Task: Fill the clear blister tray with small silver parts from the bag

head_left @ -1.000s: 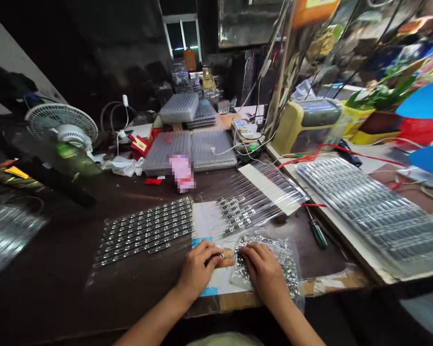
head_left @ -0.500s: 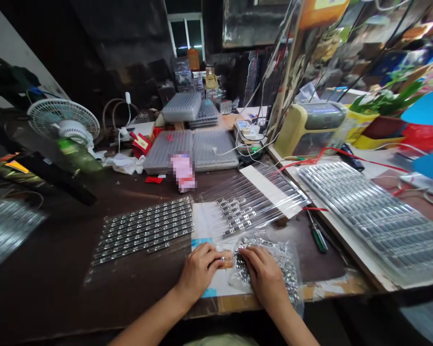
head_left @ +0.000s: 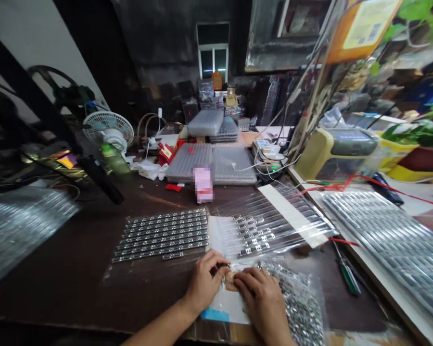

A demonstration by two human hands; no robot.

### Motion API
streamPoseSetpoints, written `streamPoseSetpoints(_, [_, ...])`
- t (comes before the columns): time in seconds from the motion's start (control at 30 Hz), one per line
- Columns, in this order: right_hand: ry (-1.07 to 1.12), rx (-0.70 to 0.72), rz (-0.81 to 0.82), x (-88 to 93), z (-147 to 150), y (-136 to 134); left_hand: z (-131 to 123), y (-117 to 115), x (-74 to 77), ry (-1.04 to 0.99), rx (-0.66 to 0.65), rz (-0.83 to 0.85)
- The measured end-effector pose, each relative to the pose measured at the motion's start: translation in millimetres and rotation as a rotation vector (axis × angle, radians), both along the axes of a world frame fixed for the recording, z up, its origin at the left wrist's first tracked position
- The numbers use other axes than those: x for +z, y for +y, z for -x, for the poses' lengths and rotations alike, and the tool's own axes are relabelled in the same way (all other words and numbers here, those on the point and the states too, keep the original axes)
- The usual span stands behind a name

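My left hand (head_left: 208, 281) is closed in a pinch at the left edge of a small brown block (head_left: 231, 283). My right hand (head_left: 261, 293) meets it from the other side, fingertips bent together on the block's right edge. Whatever tiny piece lies between the fingers is too small to make out. Under the block is a white sheet (head_left: 222, 230) with blue tape (head_left: 215, 315). Right beside my right hand, a clear bag (head_left: 303, 298) holds a heap of small metal connectors. Beyond the hands, several connectors (head_left: 256, 240) lie on a clear ribbed plastic tray (head_left: 292, 206).
Left of the sheet, rows of connectors (head_left: 162, 233) fill another clear tray. A green-handled screwdriver (head_left: 348, 276) lies at right, near stacked clear trays (head_left: 389, 240). Farther back are a white fan (head_left: 110, 132), a pink item (head_left: 203, 185) and ribbed trays (head_left: 234, 163).
My right hand has moved left from the bag to the brown block, where my left hand stays. The whole view has shifted as the head turned left and tilted up.
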State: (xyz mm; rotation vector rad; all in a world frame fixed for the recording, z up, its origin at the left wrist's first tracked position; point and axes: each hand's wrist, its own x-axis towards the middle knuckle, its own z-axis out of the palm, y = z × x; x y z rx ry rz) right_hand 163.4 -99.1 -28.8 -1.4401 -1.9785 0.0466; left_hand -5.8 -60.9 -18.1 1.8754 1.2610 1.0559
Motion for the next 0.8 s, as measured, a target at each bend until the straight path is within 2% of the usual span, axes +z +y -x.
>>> streamPoseSetpoints(0.13, [-0.019,0.043,-0.004,-4.2,0.9,0.1,1.1,2.8,-2.9,-0.038,0.019,0.011])
streamPoseSetpoints(0.27, [-0.075,0.024,0.015,-0.2,-0.5,-3.1,2.7,2.6,-3.2,-0.031,0.011,0.054])
streamPoseSetpoints(0.5, [-0.285,-0.053,-0.007,2.5,-40.1,-14.4,-3.0,2.5,13.5,0.030,-0.040,0.164])
streamPoseSetpoints(0.6, [-0.263,-0.055,-0.021,0.4,-47.2,-18.4,-14.1,-3.2,17.0,0.091,-0.121,0.111])
streamPoseSetpoints(0.8, [-0.101,-0.074,-0.051,-5.0,-42.2,-18.0,-26.4,-13.6,5.7,0.231,-0.179,-0.091])
